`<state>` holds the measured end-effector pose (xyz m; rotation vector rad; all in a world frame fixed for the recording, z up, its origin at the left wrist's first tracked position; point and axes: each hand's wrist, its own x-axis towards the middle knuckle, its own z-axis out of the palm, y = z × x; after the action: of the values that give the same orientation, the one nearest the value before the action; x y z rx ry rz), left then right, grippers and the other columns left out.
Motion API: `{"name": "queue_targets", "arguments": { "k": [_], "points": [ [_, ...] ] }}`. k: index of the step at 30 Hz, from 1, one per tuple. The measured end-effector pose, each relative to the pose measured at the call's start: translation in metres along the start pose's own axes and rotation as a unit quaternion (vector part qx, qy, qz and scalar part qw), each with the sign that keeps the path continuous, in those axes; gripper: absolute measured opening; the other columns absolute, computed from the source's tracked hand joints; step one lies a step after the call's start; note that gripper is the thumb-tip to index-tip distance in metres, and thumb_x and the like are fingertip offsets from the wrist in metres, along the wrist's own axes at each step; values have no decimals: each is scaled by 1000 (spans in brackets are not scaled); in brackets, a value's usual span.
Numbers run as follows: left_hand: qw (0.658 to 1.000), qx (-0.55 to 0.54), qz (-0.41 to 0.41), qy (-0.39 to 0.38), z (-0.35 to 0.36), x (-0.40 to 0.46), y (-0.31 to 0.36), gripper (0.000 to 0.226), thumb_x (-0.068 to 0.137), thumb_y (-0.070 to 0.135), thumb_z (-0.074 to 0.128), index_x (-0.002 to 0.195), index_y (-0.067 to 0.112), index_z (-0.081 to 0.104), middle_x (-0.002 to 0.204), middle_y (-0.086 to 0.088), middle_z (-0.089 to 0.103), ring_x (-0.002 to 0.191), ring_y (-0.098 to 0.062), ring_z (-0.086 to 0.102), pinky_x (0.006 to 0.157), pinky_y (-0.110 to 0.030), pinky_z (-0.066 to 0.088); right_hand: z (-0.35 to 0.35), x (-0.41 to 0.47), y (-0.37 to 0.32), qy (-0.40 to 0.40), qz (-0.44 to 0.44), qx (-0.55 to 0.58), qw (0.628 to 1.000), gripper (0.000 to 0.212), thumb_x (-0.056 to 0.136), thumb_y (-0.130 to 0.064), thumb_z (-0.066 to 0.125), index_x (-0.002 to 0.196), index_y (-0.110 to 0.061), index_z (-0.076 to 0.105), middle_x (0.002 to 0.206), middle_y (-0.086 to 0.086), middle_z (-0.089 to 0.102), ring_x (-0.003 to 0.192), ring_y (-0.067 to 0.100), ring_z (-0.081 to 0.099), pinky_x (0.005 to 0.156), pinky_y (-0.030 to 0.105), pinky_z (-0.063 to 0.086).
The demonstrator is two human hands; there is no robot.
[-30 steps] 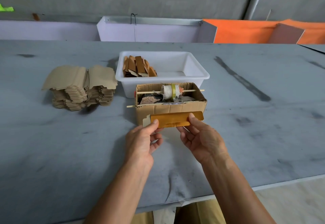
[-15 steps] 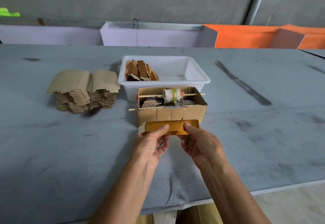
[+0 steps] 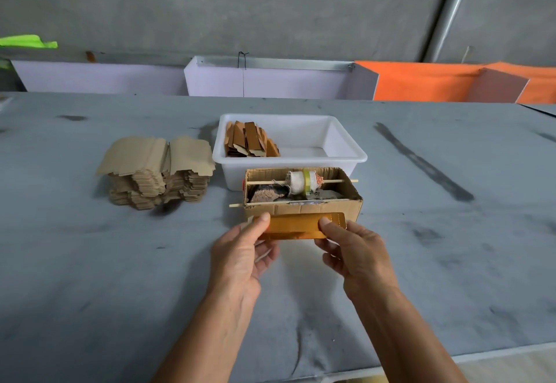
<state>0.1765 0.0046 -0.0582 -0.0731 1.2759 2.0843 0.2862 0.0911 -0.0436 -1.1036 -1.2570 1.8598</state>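
Gold card [image 3: 296, 226] now level, lower against cardboard box [image 3: 304, 208]

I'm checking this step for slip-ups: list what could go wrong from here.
The left hand and right hand pinch the gold card only near its ends, so its middle may buckle. The card is held close before the cardboard box; a forward push could bump the stick poking from its left side.

A grey counter [image 3: 90, 262], smudged with dark streaks, fills most of the view. Behind it stands a bare concrete wall [image 3: 210, 6] with a metal pipe [image 3: 448, 9] slanting down it. Pale lilac panels [image 3: 99, 78] and orange panels [image 3: 421, 81] line the counter's far edge. The light is soft and even.
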Motion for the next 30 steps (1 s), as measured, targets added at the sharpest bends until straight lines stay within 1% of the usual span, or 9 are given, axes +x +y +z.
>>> {"name": "queue_targets", "arguments": {
  "k": [3,6,10,12,14,16,21,26,30],
  "points": [
    [998,26,50,5,-2,3,13,14,78,0,70,69,10,65,57,-3,65,47,-13,56,42,-19,50,0,1,-10,-27,-32,-30,999,11,82,-17,71,92,-15,67,72,1,71,61,9,68,55,24,47],
    [992,73,103,13,1,10,29,17,74,1,74,63,11,67,54,-2,64,40,-9,54,40,-18,47,1,3,-23,-74,-69,-38,994,22,81,-12,71,102,-19,67,78,3,70,62,14,69,47,20,47],
    [985,109,134,23,9,25,46,12,72,5,78,75,13,70,61,-1,68,44,-5,58,41,-17,47,5,11,-44,-113,-111,-102,982,14,81,-7,70,93,-12,70,69,2,71,57,13,68,45,18,47],
    [989,84,123,25,15,32,54,12,71,6,78,78,11,69,71,-5,69,52,-8,63,44,-17,49,10,17,-52,-104,-103,-128,981,4,82,-8,69,84,-11,71,62,0,70,54,11,67,44,17,47],
    [993,45,109,13,23,38,61,10,73,8,77,77,8,67,75,-7,69,62,-14,66,48,-19,52,19,24,-59,-85,-91,-121,985,7,83,-7,68,77,-9,69,56,1,68,49,10,64,42,17,47],
    [995,12,98,-16,31,41,65,10,76,11,75,79,7,66,70,-9,69,62,-17,67,50,-22,54,29,33,-65,-59,-83,-97,990,11,83,-4,67,73,-7,67,53,3,66,47,11,63,42,19,48],
    [995,45,88,-21,48,55,77,13,79,-8,66,83,4,64,66,-11,70,57,-18,68,50,-23,55,59,51,-78,-48,-69,-107,991,3,84,-1,66,82,-3,66,69,11,69,48,15,65,42,19,47],
    [987,85,134,32,64,87,101,15,79,-6,68,81,8,64,73,-13,68,57,-16,64,49,-22,55,83,73,-87,-60,-71,-197,976,2,84,-8,68,84,-8,66,85,9,71,69,19,68,46,21,46],
    [976,139,163,30,73,118,110,15,81,-3,67,90,7,64,78,-11,68,64,-16,66,56,-22,58,108,102,-94,-50,-19,-133,990,8,82,3,66,77,-3,64,70,12,68,51,16,65,41,18,46]
  ]
}}
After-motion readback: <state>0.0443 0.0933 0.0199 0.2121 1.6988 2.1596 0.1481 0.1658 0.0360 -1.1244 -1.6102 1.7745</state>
